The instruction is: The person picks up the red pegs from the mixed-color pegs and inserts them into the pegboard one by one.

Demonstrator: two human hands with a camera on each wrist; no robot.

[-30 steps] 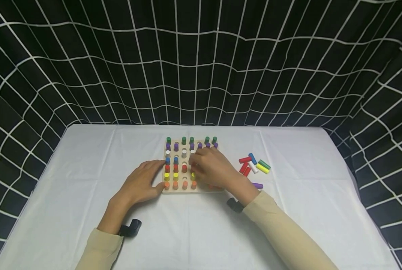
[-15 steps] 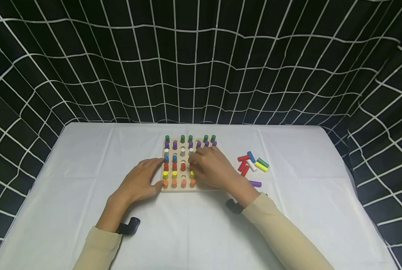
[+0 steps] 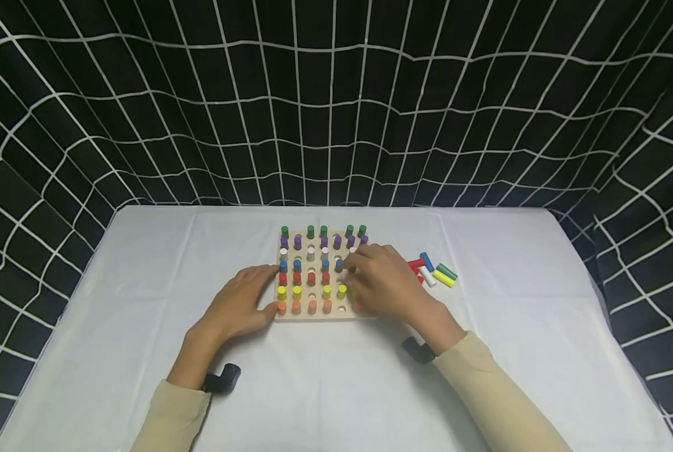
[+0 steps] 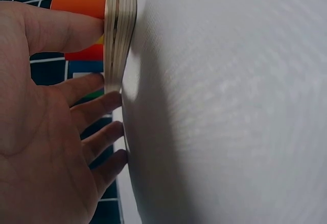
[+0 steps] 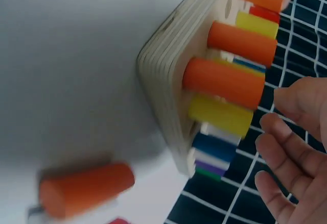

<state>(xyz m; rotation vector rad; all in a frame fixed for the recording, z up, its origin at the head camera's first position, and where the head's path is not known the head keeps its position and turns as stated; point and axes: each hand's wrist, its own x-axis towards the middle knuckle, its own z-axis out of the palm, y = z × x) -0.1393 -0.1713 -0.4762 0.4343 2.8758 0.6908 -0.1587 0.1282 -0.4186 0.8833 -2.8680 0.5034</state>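
A wooden pegboard [image 3: 333, 318] stands on the white cloth, with rows of green, purple, white, blue, red, yellow and orange pegs [image 3: 312, 307] upright in it. Some holes show bare. My left hand [image 3: 235, 304] rests against the board's left edge; in the left wrist view its thumb touches the edge while the fingers lie loosely extended along the side. Over the board's right part hovers my right hand [image 3: 384, 282], fingertips close to a blue peg [image 3: 339, 265]. The right wrist view shows this hand [image 5: 301, 152] with thumb and fingers apart, no peg visible between them.
Loose pegs lie right of the board, among them a green [image 3: 447, 271], a yellow [image 3: 444, 279], a white [image 3: 427, 276] and a blue one [image 3: 427, 261]. A loose orange peg [image 5: 87, 191] lies near the board's corner. A black, white-gridded curtain [image 3: 336, 113] surrounds the table.
My right hand has moved right from the middle columns, uncovering red, blue and yellow pegs there. It now hides the loose purple peg. My left hand stays at the board's edge.
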